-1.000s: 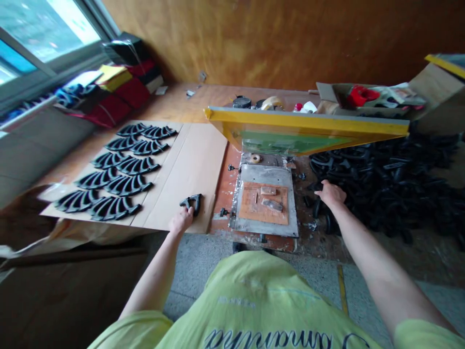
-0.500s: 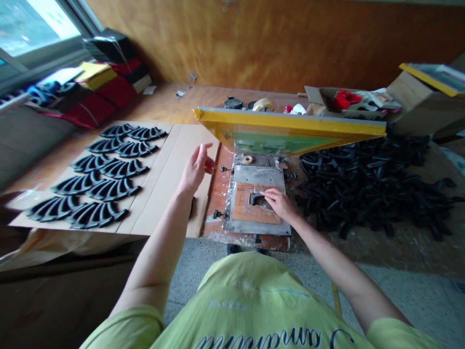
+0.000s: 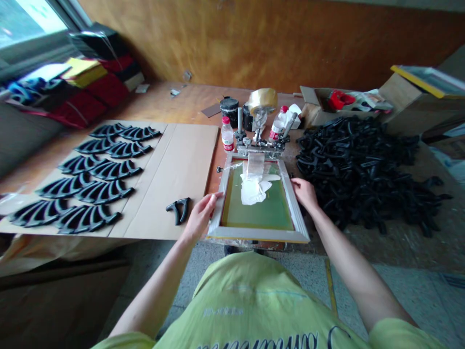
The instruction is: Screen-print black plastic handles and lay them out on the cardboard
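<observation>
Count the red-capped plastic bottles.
2: one red-capped clear plastic bottle beyond the grey-framed green rectangular screen, at left; a second bottle beyond it, at right. Others may be hidden.

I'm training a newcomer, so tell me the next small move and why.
Probably reach the right hand to the pale blade: the frame lies over the bench, the left hand at its side could steady it, and white paste sits in one patch by the blade.

The grey rectangular screen frame [image 3: 257, 234] lies over the brown worktop [image 3: 156, 104]. Left of the frame, a flat tan cardboard sheet [image 3: 181, 160] bears rows of curved black pieces [image 3: 103, 190]; right of the frame sits a tangled black heap [image 3: 348, 169]; behind the frame stand two red-capped clear plastic bottles [image 3: 227, 135].
</observation>
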`<state>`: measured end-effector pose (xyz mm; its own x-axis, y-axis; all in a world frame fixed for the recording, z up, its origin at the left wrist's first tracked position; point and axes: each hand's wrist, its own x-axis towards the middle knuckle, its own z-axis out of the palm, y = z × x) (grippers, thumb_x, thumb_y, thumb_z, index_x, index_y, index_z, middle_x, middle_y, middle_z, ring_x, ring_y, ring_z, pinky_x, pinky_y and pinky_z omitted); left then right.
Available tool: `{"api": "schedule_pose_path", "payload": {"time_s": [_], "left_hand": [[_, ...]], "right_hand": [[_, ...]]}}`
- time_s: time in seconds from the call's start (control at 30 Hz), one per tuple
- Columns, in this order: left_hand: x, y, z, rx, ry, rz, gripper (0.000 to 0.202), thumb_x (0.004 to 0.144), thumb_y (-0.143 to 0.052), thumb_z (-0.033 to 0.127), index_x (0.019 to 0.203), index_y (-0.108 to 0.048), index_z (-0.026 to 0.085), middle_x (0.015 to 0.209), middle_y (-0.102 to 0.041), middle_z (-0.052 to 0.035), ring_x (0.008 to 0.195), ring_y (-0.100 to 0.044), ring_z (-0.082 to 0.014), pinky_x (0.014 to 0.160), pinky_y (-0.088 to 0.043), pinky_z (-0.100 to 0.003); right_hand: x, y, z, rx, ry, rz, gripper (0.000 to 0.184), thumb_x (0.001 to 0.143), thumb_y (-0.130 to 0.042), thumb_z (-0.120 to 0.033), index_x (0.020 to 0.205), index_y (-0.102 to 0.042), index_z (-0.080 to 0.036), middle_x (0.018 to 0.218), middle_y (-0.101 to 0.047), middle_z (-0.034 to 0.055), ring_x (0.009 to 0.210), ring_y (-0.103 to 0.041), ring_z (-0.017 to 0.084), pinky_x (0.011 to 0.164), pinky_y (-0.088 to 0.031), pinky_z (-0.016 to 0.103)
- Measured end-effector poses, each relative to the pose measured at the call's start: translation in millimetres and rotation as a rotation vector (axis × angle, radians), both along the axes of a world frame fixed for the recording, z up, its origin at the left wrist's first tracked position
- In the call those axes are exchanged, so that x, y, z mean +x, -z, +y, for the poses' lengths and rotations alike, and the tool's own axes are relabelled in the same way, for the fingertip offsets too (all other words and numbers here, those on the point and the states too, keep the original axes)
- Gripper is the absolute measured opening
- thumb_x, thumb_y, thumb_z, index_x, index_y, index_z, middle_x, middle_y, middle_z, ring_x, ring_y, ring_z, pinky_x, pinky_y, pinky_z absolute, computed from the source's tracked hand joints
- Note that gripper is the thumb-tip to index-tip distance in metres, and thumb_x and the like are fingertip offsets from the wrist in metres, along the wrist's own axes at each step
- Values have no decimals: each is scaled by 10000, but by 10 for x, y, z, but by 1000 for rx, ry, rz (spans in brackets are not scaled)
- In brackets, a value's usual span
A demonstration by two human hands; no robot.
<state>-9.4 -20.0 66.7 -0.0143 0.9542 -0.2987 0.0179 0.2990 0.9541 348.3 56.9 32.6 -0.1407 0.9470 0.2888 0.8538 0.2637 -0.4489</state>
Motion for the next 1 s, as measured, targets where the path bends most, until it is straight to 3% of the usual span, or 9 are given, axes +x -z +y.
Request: {"api": "schedule_pose_path", "payload": {"time_s": [0.07, 0.17, 0.27, 0.37, 0.5, 0.63, 0.8, 0.9, 1.0], "left_hand": [[17, 354, -89, -58, 19, -8, 835, 728, -668, 666, 1395, -532, 182, 745, -659, -16, 579, -555, -140, 518, -402, -237], [43, 786, -90, -55, 30, 34, 912, 744, -666, 618, 1499, -392, 186, 736, -641, 2, 572, -543, -131, 533, -412, -234], [43, 985, -48, -45, 8, 108, 808, 765, -651, 583, 1442, -475, 180, 701, -608, 20, 578, -537, -125, 551, -417, -231], [32, 994, -34, -74, -14, 150, 728, 747, -673, 557, 1360, -558, 182, 697, -618, 19, 593, -557, -134, 562, -424, -234], [29, 954, -47, -98, -18, 157, 665, 739, -688, 533, 1308, -597, 201, 730, -667, -5, 630, -599, -159, 567, -443, -243], [28, 984, -50, -77, -5, 167, 650, 769, -658, 557, 1306, -597, 194, 761, -672, -19, 657, -607, -161, 565, -439, -239], [37, 1009, -47, -69, 1, 99, 742, 756, -642, 625, 1329, -561, 160, 730, -650, -7, 632, -592, -152, 558, -431, -236], [46, 995, -49, -71, 2, 64, 772, 734, -658, 640, 1320, -559, 148, 697, -640, 2, 610, -580, -145, 541, -409, -228], [38, 944, -47, -71, 8, 71, 775, 740, -656, 639, 1324, -552, 140, 696, -638, 2, 599, -563, -137, 534, -394, -224]], "right_hand": [[-69, -160, 159, 22, 74, 50, 323, 911, -514, -190, 1171, -676, -86, 1075, -687, 116, 800, -658, 180, 814, -555, 325], [-485, -330, 325, 89, -52, -3, 543, 794, -717, -221, 1318, -581, -183, 1295, -573, 129, 1034, -620, 242, 933, -517, 390], [-928, -329, 322, 26, -214, -183, 377, 785, -724, -195, 1153, -645, -189, 1128, -644, 113, 1062, -582, 279, 895, -505, 407], [-1082, -206, 118, -85, -299, -305, 145, 847, -591, -117, 947, -677, -177, 948, -689, 102, 941, -599, 256, 799, -488, 364], [-910, -130, -209, -103, -500, -330, 281, 818, -504, -18, 952, -695, -175, 939, -703, 87, 932, -602, 233, 781, -447, 331], [-788, -214, -222, -118, -676, -328, 260, 778, -558, -32, 895, -704, -212, 880, -711, 35, 878, -607, 204, 741, -425, 298], [-887, -128, -234, -12, -488, -333, 208, 808, -565, -61, 924, -698, -172, 923, -713, 75, 910, -610, 223, 746, -435, 313], [-870, -37, -363, -1, -535, -333, 232, 815, -575, -56, 982, -693, -166, 975, -720, 79, 914, -626, 213, 768, -452, 305], [-862, -85, -314, -34, -501, -276, 126, 847, -635, -153, 949, -692, -199, 931, -726, 49, 894, -649, 207, 756, -468, 295]]}}
